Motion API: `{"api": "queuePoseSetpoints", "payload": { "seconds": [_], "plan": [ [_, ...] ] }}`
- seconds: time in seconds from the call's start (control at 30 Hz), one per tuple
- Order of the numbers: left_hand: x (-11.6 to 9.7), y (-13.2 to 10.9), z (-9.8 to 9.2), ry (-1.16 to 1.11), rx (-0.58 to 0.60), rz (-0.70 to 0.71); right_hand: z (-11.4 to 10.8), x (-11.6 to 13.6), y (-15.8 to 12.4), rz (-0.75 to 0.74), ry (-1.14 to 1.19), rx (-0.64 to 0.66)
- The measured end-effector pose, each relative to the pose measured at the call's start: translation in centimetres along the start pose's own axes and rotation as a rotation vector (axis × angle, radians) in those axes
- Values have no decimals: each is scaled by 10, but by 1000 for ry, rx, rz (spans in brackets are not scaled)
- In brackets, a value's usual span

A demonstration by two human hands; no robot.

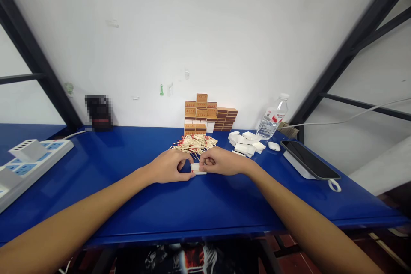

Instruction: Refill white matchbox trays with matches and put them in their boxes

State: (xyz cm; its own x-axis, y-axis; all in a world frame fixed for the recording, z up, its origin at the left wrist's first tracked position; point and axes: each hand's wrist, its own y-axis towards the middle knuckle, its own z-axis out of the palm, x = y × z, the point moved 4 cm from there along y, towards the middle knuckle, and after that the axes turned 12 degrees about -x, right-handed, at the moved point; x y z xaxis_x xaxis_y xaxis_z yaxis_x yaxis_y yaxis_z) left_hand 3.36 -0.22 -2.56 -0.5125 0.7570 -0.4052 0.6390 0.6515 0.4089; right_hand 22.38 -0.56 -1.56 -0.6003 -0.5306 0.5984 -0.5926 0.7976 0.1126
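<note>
On the blue table [199,205] my left hand [170,165] and my right hand [218,161] meet around a small white matchbox tray [196,168]. Both hands are closed, with fingers pinching the tray from either side. Just behind the hands lies a loose pile of red-tipped matches [195,142]. What is inside the tray is hidden by my fingers.
Stacked brown matchboxes [207,113] stand against the wall. White empty trays [246,142] lie in a heap at the right, beside a water bottle [272,117], a white earbud case [274,146] and a phone on a stand [308,159]. A power strip [28,158] sits at the far left.
</note>
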Motion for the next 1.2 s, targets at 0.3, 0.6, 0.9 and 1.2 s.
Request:
{"api": "queuePoseSetpoints", "payload": {
  "seconds": [0.3,0.6,0.9,1.2],
  "plan": [
    [-2,0,0,11,9,2,1,3,0,2,14,2],
    [-1,-1,0,4,11,-3,-23,-19,6,-65,-224,-265],
    [-1,-2,-1,12,22,-22,-14,-45,8,30,-275,-171],
    [1,-1,-1,31,10,-22,-21,-25,-1,48,-140,-96]
  ]
}}
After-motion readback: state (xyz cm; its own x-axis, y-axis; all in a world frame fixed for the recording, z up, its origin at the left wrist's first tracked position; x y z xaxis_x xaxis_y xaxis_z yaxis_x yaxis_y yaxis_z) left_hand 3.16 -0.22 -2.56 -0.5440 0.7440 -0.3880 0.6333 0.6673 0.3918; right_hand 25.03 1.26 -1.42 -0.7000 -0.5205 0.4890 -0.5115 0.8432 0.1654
